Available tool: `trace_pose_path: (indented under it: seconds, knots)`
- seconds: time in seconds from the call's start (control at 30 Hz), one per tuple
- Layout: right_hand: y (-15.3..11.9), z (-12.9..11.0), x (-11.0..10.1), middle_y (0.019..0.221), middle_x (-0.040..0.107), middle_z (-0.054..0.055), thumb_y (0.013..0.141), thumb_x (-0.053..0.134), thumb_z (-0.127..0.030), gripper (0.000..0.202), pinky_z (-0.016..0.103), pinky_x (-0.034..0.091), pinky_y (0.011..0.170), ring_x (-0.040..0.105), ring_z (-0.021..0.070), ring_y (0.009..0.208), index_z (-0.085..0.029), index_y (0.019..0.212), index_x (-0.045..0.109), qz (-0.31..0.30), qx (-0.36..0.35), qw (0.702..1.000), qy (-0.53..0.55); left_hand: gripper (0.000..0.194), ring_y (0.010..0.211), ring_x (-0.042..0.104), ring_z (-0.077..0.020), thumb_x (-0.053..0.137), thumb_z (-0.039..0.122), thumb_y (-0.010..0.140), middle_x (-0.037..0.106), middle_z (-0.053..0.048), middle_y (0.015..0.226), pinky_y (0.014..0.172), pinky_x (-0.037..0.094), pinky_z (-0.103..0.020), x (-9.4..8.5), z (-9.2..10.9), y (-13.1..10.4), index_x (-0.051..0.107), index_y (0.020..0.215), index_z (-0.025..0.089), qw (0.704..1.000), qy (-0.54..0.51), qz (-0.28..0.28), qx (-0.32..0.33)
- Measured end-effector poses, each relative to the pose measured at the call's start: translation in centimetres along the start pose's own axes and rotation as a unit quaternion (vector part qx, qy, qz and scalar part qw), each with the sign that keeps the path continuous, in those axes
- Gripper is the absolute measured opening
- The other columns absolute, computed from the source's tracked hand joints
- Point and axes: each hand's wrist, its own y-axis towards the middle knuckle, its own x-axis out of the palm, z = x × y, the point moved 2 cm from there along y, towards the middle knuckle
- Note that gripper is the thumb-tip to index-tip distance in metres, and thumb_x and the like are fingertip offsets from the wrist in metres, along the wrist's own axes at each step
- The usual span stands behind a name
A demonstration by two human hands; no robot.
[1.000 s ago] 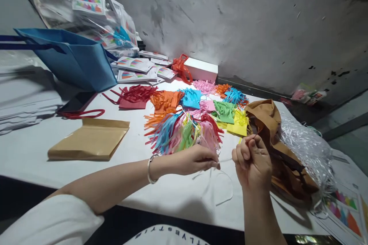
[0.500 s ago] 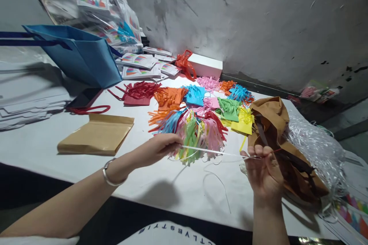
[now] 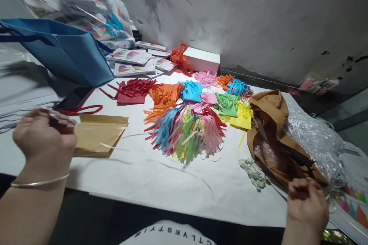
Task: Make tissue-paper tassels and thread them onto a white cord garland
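My left hand point(image 3: 46, 134) is raised at the left, near the brown paper packet point(image 3: 97, 134), its fingers curled; a thin pale string trails from it, blurred. At the lower right, my right hand point(image 3: 307, 203) is closed beside the brown cloth bag point(image 3: 270, 122), with a thin strand running near its fingers. What the fingers pinch is too small to make out. Between my hands lies a spread of multicoloured paper tassels point(image 3: 189, 134) on the white table point(image 3: 172, 187). Behind it are fringed paper bundles in red point(image 3: 132, 92), orange point(image 3: 163, 95), blue point(image 3: 192, 91), green point(image 3: 228, 104) and yellow point(image 3: 241, 116).
A blue bag point(image 3: 66, 53) and printed packs point(image 3: 132, 56) stand at the back left. A white box point(image 3: 201, 59) sits against the wall. Clear stringy plastic point(image 3: 313, 141) lies at the right. A crumpled whitish glove point(image 3: 253, 173) rests beside the brown bag.
My hands have moved far apart, the left one leftward and the right one right and down. The string that was taut between them is now blurred. The view has shifted slightly.
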Motion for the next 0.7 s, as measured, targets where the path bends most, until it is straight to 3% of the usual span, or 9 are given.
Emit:
trace_pose_path:
  seconds: [0.07,0.13,0.2,0.27,0.3,0.33,0.5,0.6,0.7]
  knots:
    - [-1.3,1.5,1.4,0.062,0.061,0.000,0.065,0.081,-0.037,0.032,0.025,0.042,0.041,0.054,0.0142,0.049,-0.018,0.085,0.065,-0.068,0.030,0.986,-0.149,0.037,0.043,0.041,-0.0073,0.065,0.041,0.076,0.043,0.007,0.044,0.045,0.039,-0.018,0.0,0.5,-2.4,0.040,0.062,0.019,0.992,-0.005,-0.115,-0.049]
    - [-2.7,3.0,3.4,0.069,0.068,0.004,0.075,0.069,-0.047,0.037,0.029,0.046,0.045,0.060,0.0179,0.051,-0.017,0.096,0.066,-0.161,0.034,0.911,-0.379,0.034,0.052,0.049,-0.0096,0.070,0.047,0.076,0.056,0.002,0.056,0.050,0.042,-0.020,0.3,1.4,-5.9,0.054,0.069,0.017,0.938,0.037,-0.340,-0.060]
    - [-3.5,4.4,5.1,0.070,0.070,0.006,0.084,0.053,-0.050,0.038,0.032,0.050,0.052,0.062,0.0202,0.054,-0.017,0.096,0.067,-0.220,0.008,0.807,-0.549,0.032,0.060,0.054,-0.0116,0.068,0.050,0.080,0.063,0.000,0.066,0.056,0.045,-0.021,0.7,1.9,-9.4,0.064,0.079,0.018,0.808,0.110,-0.579,-0.020]
    - [-3.7,5.2,6.1,0.067,0.070,0.008,0.085,0.046,-0.046,0.036,0.035,0.050,0.059,0.064,0.0227,0.057,-0.018,0.090,0.067,-0.232,-0.024,0.745,-0.625,0.031,0.063,0.057,-0.0125,0.058,0.049,0.089,0.066,-0.001,0.073,0.060,0.047,-0.021,1.1,2.0,-11.5,0.070,0.096,0.021,0.673,0.155,-0.722,0.045]
    - [-3.6,5.5,6.4,0.067,0.070,0.009,0.084,0.046,-0.043,0.033,0.036,0.049,0.061,0.064,0.0242,0.060,-0.018,0.087,0.067,-0.231,-0.031,0.731,-0.642,0.033,0.065,0.058,-0.0129,0.053,0.047,0.092,0.068,-0.001,0.076,0.062,0.047,-0.021,1.5,1.9,-11.8,0.069,0.105,0.022,0.640,0.166,-0.746,0.080]
    - [-3.5,5.7,6.5,0.069,0.070,0.010,0.084,0.047,-0.041,0.030,0.037,0.048,0.062,0.064,0.0257,0.061,-0.018,0.085,0.067,-0.228,-0.037,0.721,-0.654,0.035,0.067,0.059,-0.0134,0.049,0.046,0.094,0.069,-0.002,0.080,0.063,0.047,-0.021,2.1,1.8,-11.6,0.068,0.111,0.022,0.639,0.172,-0.742,0.112]
    - [-3.7,5.5,7.1,0.065,0.069,0.012,0.088,0.049,-0.044,0.031,0.035,0.039,0.054,0.063,0.0293,0.057,-0.020,0.090,0.068,-0.221,-0.064,0.649,-0.725,0.043,0.077,0.063,-0.0178,0.048,0.048,0.093,0.072,-0.008,0.095,0.070,0.048,-0.025,8.0,1.3,-8.7,0.070,0.107,0.015,0.747,0.194,-0.607,0.190]
    - [-4.7,5.2,8.9,0.070,0.071,0.010,0.093,0.047,-0.050,0.036,0.032,0.038,0.053,0.066,0.0271,0.060,-0.021,0.105,0.065,-0.235,-0.120,0.602,-0.753,0.041,0.084,0.065,-0.0203,0.050,0.046,0.092,0.072,-0.010,0.099,0.077,0.049,-0.028,13.1,0.8,-8.6,0.070,0.107,0.013,0.751,0.225,-0.573,0.237]
    - [-5.8,5.5,11.6,0.076,0.073,0.007,0.096,0.048,-0.044,0.029,0.028,0.038,0.055,0.069,0.0233,0.066,-0.022,0.106,0.065,-0.285,-0.165,0.589,-0.738,0.036,0.097,0.064,-0.0253,0.057,0.040,0.087,0.071,-0.014,0.106,0.085,0.048,-0.032,18.2,-0.4,-9.5,0.070,0.107,0.012,0.749,0.238,-0.558,0.267]
